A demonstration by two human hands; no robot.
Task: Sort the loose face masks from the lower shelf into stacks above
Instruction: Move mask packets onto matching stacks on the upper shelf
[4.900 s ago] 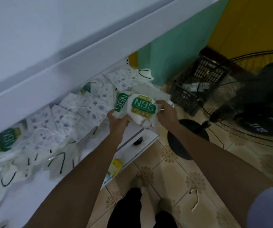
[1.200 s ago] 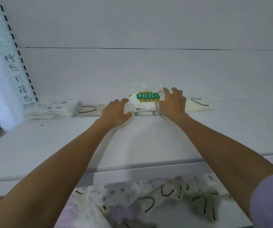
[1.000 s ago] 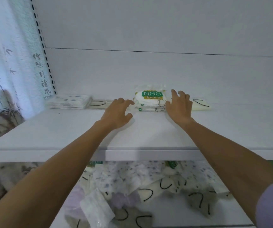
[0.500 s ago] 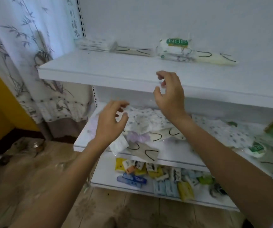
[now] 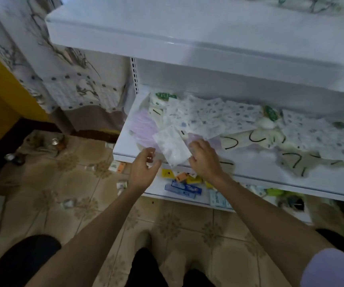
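A clear mask pack point(image 5: 172, 147) overhangs the lower shelf's point(image 5: 260, 165) front edge, near its left corner. The left hand point(image 5: 144, 165) hovers beside it, fingers loosely apart; the right hand point(image 5: 204, 158) curls at its other side, and I cannot tell whether it grips anything. It would be best to pinch the overhanging end and lift the pack flat.

A patterned curtain point(image 5: 80, 88) hangs at left; blue boxes point(image 5: 182, 188) and yellow packets point(image 5: 194, 180) lie on the bottom shelf point(image 5: 156, 186), above the tiled floor point(image 5: 73, 175).

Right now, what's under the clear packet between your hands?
The clear packet lies over lilac masks and the front edge of the lower shelf. Its cloudy wrap hides whatever else sits directly beneath.
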